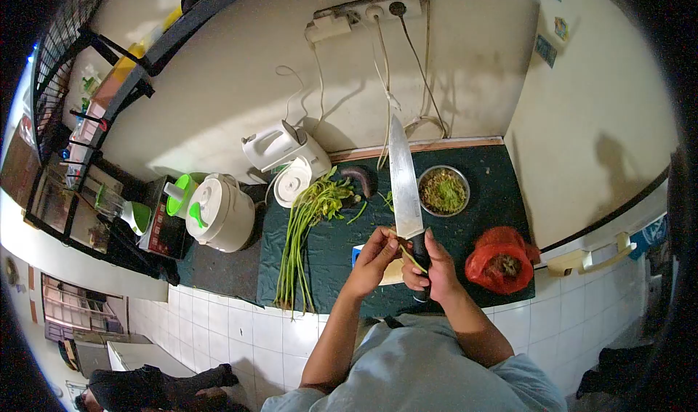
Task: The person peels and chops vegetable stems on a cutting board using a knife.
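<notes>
My right hand [435,268] is wrapped round the black handle of a large kitchen knife [404,176], its broad blade pointing up and away from me. Close beside it, my left hand [373,265] pinches a thin green stalk [413,258] that runs across to the fingers of my right hand. Below the hands lies a pale board [392,272], mostly covered by them. Left of it rests a bunch of long-stemmed leafy greens [297,241]. A steel bowl [465,208] of chopped greens stands beyond my right hand.
On the dark green cloth [502,187] sits a red plastic bag [483,263] at the right, with brownish bits inside. A dark curved vegetable [360,179] lies near the wall. A white appliance [291,150] and a white rice cooker [220,212] stand left. Cords hang from wall sockets [374,11].
</notes>
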### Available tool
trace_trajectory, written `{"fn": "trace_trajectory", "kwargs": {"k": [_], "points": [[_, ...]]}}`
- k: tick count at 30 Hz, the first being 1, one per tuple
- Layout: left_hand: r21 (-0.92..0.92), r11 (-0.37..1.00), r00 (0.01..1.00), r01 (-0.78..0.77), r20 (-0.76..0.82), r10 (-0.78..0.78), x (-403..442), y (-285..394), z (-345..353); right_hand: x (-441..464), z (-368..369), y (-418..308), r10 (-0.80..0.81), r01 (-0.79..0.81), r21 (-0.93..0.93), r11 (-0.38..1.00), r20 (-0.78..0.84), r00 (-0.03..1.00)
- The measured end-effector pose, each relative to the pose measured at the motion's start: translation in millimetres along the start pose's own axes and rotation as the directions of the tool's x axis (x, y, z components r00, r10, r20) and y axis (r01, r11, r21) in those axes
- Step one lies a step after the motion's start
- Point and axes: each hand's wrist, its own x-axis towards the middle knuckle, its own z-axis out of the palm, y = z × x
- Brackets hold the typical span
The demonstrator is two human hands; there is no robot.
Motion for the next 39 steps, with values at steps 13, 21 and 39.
{"fn": "trace_trajectory", "kwargs": {"k": [13, 21, 39], "points": [[0.091, 0.993, 0.945, -0.081, -0.309, 0.106, -3, -18, -3, 13, -24, 24, -0.022, 0.018, -0.131, 0.991, -0.031, 0.999], [0.116, 0.993, 0.877, 0.013, -0.478, 0.045, -7, -31, -16, 21, -33, 40, -0.024, -0.016, -0.274, 0.962, -0.142, 0.990], [0.118, 0.988, 0.865, 0.103, -0.500, -0.031, 11, -140, -101, 44, -90, 37, 0.162, -0.191, -0.285, 0.939, -0.120, 0.979]]}}
